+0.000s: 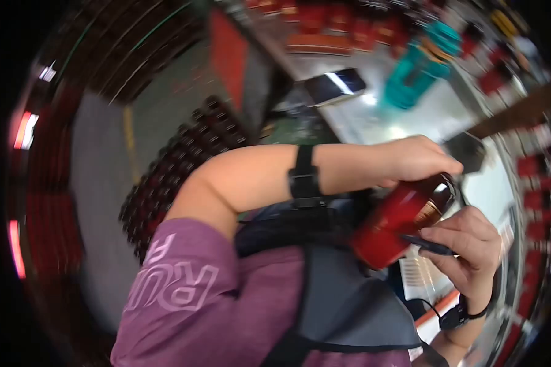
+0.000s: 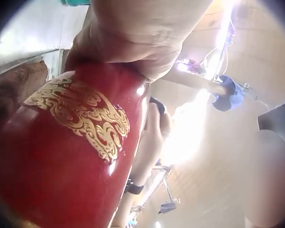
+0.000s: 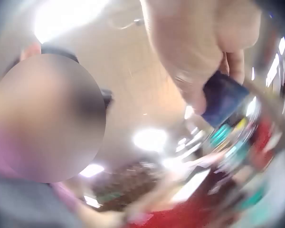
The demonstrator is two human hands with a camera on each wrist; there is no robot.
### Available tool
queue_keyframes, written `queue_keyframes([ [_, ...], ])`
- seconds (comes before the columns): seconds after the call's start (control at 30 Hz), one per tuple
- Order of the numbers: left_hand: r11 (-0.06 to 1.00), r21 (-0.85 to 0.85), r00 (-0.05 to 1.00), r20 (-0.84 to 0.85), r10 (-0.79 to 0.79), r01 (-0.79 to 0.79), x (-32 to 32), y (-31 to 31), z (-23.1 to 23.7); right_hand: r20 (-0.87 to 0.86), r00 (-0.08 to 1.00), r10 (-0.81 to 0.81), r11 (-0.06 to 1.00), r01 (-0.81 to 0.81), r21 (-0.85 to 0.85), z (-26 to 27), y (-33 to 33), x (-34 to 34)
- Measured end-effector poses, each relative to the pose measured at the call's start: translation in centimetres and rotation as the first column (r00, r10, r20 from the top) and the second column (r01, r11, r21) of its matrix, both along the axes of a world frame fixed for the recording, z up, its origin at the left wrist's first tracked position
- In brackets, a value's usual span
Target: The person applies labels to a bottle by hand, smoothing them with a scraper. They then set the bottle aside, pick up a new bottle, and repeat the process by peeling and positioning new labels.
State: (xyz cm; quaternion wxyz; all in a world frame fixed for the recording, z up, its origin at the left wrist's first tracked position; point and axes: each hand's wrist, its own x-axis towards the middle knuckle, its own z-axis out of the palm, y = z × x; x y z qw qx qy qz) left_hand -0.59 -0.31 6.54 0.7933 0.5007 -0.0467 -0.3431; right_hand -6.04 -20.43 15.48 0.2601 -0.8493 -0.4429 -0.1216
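A glossy red bottle [image 1: 386,223] is held at a tilt close to the body by my left hand [image 1: 417,160], which grips its darker neck end. Gold raised patterning shows on the red bottle [image 2: 47,166] in the left wrist view, below the left hand [image 2: 137,33]. My right hand [image 1: 470,248] pinches a small dark flat object [image 1: 430,244] beside the bottle's side. That dark blue object [image 3: 223,99] is between thumb and fingers of the right hand [image 3: 194,42] in the right wrist view; blur hides what it is.
A teal bottle [image 1: 413,73] and a phone-like dark object [image 1: 335,87] are on the metal table [image 1: 364,128]. Many dark-topped bottles [image 1: 190,147] stand in rows on the left. Red and white items [image 1: 536,189] line the right edge.
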Motion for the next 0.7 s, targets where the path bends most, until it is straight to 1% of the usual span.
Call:
queue_keyframes([
  [0.03,0.995,0.012,0.995,0.042,0.095,-0.096,-1.4,1.3,0.1,-0.031,0.997,-0.072,0.997,0.072,0.005,-0.1,0.2,0.5],
  [0.07,0.971,0.028,0.966,0.107,0.234,-0.239,-2.5,3.6,0.3,-0.062,0.986,-0.157,0.988,0.156,-0.009,-0.2,-0.5,1.5],
  [0.1,0.928,0.027,0.917,0.168,0.362,-0.371,-3.4,5.9,0.1,0.283,0.910,-0.302,0.934,0.342,-0.102,-0.5,-3.9,4.2],
  [0.13,0.881,-0.022,0.868,0.163,0.469,-0.472,-4.6,9.1,0.4,-0.175,0.831,-0.527,0.833,0.547,0.088,-1.3,-7.4,4.8],
  [0.17,0.824,-0.063,0.810,0.158,0.565,-0.563,-6.2,13.4,1.0,-0.200,0.816,-0.543,0.796,0.576,0.187,-0.7,-6.9,3.4],
  [0.2,0.757,-0.107,0.733,0.197,0.652,-0.644,-8.3,17.8,1.2,-0.110,0.854,-0.509,0.850,0.518,0.091,-0.4,-8.5,3.1],
  [0.23,0.688,-0.152,0.648,0.241,0.722,-0.710,-10.7,22.3,1.7,-0.173,0.865,-0.471,0.872,0.486,0.053,-0.4,-10.1,2.5],
  [0.27,0.604,-0.123,0.535,0.347,0.770,-0.788,-13.7,27.2,2.5,-0.239,0.847,-0.474,0.860,0.504,0.082,-1.1,-13.1,2.4],
  [0.3,0.506,-0.101,0.417,0.441,0.795,-0.857,-17.2,31.4,2.8,-0.191,0.854,-0.484,0.867,0.498,0.030,-0.8,-12.3,1.9],
  [0.33,0.341,-0.027,0.277,0.527,0.804,-0.940,-20.6,35.2,2.9,-0.011,0.901,-0.434,0.900,0.433,-0.057,-0.7,-13.1,2.1],
  [0.37,0.162,0.027,0.144,0.616,0.774,-0.986,-24.3,38.9,3.0,0.171,0.919,-0.354,0.914,0.379,-0.145,-0.6,-13.4,2.6],
  [0.4,-0.009,0.042,0.019,0.636,0.772,-0.999,-28.1,42.3,2.6,0.074,0.839,-0.539,0.842,0.540,0.019,0.8,-7.6,1.3],
  [0.43,-0.173,0.049,-0.099,0.656,0.748,-0.984,-31.5,45.3,1.9,-0.051,0.721,-0.691,0.706,0.689,0.161,2.4,-0.6,-0.7],
  [0.47,-0.326,0.114,-0.158,0.698,0.698,-0.938,-34.5,47.0,1.4,-0.101,0.803,-0.587,0.770,0.593,0.238,2.9,1.8,-0.6],
  [0.5,-0.476,0.169,-0.207,0.742,0.638,-0.863,-37.5,48.4,0.7,-0.100,0.814,-0.572,0.782,0.578,0.235,3.1,3.4,-0.5],
  [0.53,-0.593,0.263,-0.154,0.815,0.559,-0.761,-40.3,49.6,-0.3,-0.110,0.816,-0.568,0.780,0.576,0.244,3.3,4.9,-0.3],
  [0.57,-0.700,0.333,-0.078,0.871,0.485,-0.632,-43.3,51.0,-2.0,-0.122,0.817,-0.563,0.779,0.574,0.252,3.4,6.5,-0.2],
  [0.6,-0.735,0.334,-0.090,0.878,0.471,-0.590,-47.3,53.6,-5.7,-0.152,0.799,-0.582,0.767,0.601,0.226,3.7,9.1,-0.7],
  [0.63,-0.766,0.334,-0.098,0.885,0.456,-0.549,-51.2,56.1,-9.9,-0.153,0.809,-0.567,0.779,0.588,0.219,3.7,10.8,-0.6],
  [0.7,-0.852,0.444,0.137,0.896,0.422,-0.276,-57.1,56.4,-15.4,-0.200,0.846,-0.495,0.825,0.529,0.197,3.3,13.7,-0.4],
])
